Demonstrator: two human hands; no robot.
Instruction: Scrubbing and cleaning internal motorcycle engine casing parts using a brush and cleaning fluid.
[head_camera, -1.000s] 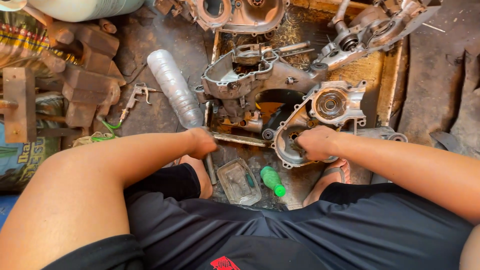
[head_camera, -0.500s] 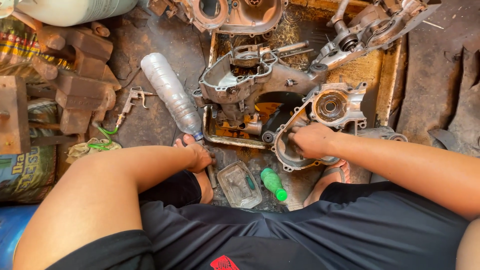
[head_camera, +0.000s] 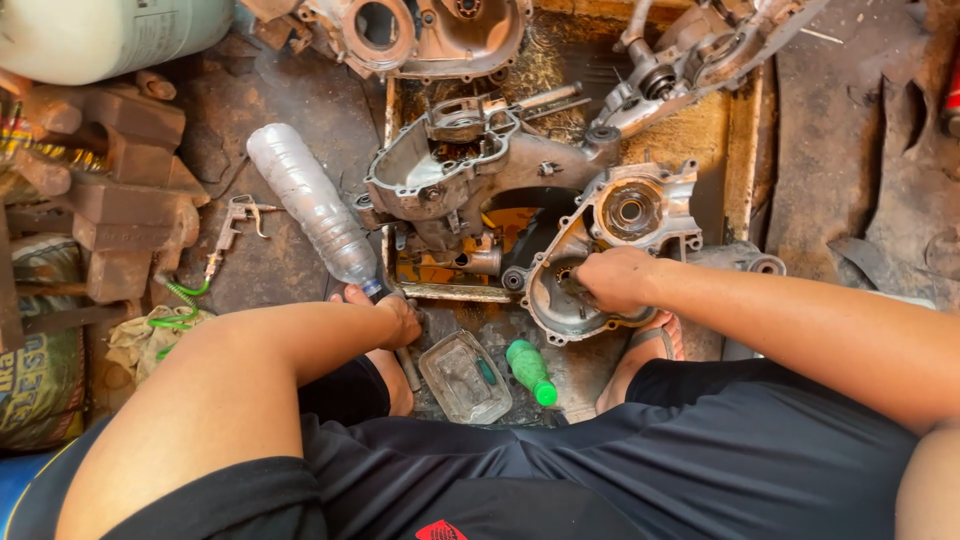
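Metal engine cover (head_camera: 600, 250) stays gripped by the right hand (head_camera: 612, 280), while the left hand (head_camera: 400, 318) has dropped, closing on a tool handle (head_camera: 408, 365).

The right hand (head_camera: 618, 280) covers the middle of the engine cover (head_camera: 610, 250), so whatever the fingers pinch in there can't be made out. The left hand (head_camera: 400, 318) curls over the bottle's (head_camera: 312, 205) neck, cap hidden, and a dark tool (head_camera: 408, 368) pokes out below the palm, its top end lost under the hand. Up top, a second casing (head_camera: 420, 35) is sliced by the frame's edge. Far left, the pale tank (head_camera: 100, 35) is cut off too. The clear tray (head_camera: 465, 378) holds something small and greenish, too murky to name.
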